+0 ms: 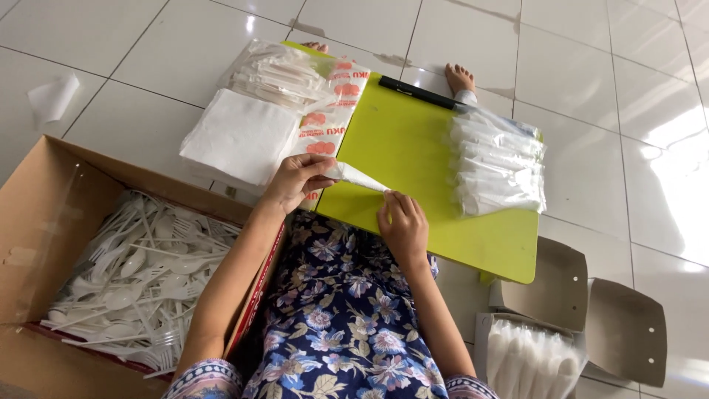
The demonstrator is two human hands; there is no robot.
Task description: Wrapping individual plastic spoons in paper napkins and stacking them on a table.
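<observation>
Head view: both hands [354, 203] pinching napkin [360, 177]

Glossy white tile floor [111, 37]; smooth matt lime plastic counter [402, 140]; soft paper napkins [240, 137]; clear shiny plastic sleeves [498, 166]; brown matt cardboard box [37, 214] of white plastic cutlery [140, 273].
</observation>
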